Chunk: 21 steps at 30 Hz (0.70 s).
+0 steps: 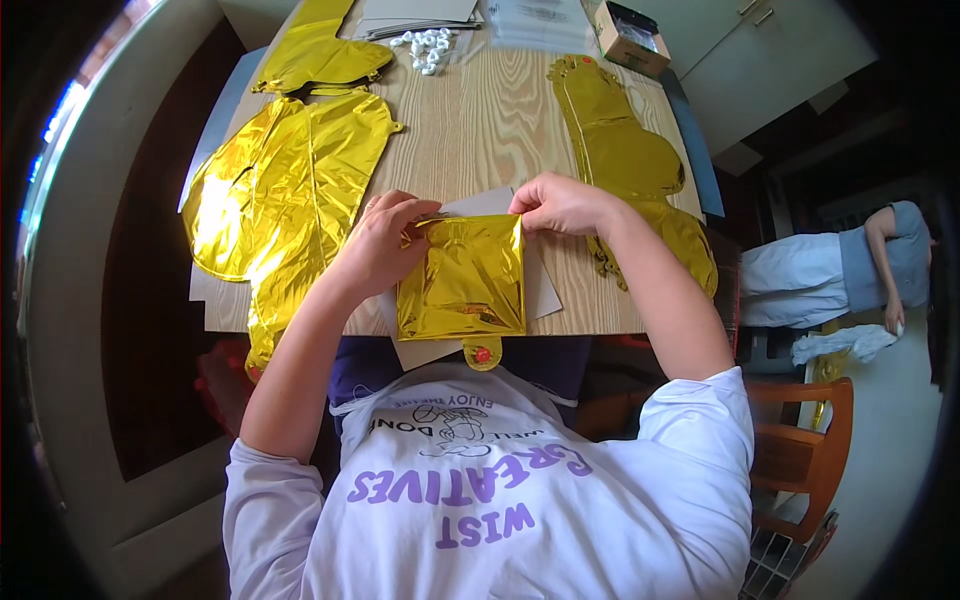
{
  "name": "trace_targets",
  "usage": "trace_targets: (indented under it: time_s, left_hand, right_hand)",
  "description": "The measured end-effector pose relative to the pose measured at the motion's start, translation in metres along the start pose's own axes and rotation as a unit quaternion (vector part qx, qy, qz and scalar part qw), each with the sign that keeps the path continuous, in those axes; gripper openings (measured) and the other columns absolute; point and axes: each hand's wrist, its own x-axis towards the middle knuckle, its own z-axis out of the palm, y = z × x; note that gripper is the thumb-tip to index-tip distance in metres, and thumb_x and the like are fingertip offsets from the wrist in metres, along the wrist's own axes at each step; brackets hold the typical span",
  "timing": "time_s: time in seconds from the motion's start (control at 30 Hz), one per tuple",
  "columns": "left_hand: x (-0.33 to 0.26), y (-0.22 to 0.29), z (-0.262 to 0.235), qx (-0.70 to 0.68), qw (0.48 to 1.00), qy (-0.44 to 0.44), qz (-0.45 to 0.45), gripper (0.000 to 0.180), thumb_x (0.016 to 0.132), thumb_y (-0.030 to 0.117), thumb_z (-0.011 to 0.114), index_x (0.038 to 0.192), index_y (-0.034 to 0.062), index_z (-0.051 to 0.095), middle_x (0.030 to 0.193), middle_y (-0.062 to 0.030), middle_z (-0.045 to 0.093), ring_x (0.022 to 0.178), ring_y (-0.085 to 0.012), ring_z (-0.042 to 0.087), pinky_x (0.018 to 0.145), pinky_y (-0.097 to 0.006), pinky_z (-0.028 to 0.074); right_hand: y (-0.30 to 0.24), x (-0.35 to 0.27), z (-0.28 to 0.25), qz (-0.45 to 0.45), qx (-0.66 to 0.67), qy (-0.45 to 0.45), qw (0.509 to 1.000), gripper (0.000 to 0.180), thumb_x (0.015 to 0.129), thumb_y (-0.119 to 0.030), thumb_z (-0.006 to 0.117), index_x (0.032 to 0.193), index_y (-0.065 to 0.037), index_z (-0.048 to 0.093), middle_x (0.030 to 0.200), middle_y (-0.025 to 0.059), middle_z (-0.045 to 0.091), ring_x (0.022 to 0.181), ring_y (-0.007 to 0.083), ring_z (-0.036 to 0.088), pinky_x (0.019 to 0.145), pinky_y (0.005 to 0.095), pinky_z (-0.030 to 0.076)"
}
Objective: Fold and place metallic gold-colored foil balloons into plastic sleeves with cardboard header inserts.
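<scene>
A gold foil balloon (462, 280), folded into a flat square, lies on a grey cardboard sheet (543, 292) at the table's near edge. The sheet is turned askew under it, and its corners stick out. At the foil's far left corner, my left hand (388, 240) is closed on the edge. My right hand (562, 205) pinches the far right corner between thumb and forefinger. A small gold tab (482, 354) with a red spot hangs from the near side, over the table edge.
Loose gold foil balloons (300, 185) spread along the left, another (625, 150) along the right. At the far side are grey card sheets (420, 10), small white pieces (428, 48), clear plastic bags (540, 22) and a cardboard box (632, 40). A person (850, 270) and a wooden chair (800, 450) are at right.
</scene>
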Motion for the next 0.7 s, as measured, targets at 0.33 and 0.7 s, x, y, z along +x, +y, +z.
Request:
trace_targets:
  time_s: [0.33,0.7]
  left_hand:
    - [0.003,0.005,-0.008,0.046,0.999,-0.023,-0.01,0.041,0.085,0.01,0.074,0.125,0.0042,0.066,0.104,-0.0114,0.06,0.098,-0.0239,0.065,0.087,-0.035,0.054]
    - [0.011,0.009,-0.01,0.043,0.997,-0.05,-0.033,0.032,0.083,0.017,0.073,0.113,0.0054,0.071,0.097,-0.0113,0.064,0.097,-0.0292,0.063,0.088,-0.039,0.051]
  right_hand:
    - [0.01,0.003,0.01,-0.06,-0.062,0.11,0.99,0.008,0.086,-0.006,0.07,0.088,0.001,0.072,0.078,0.0003,0.068,0.073,0.0072,0.059,0.069,0.0257,0.048]
    - [0.016,0.007,0.016,-0.09,-0.094,0.158,0.979,0.01,0.084,-0.009,0.069,0.087,0.0,0.071,0.072,0.0026,0.067,0.068,0.0089,0.058,0.066,0.0289,0.048]
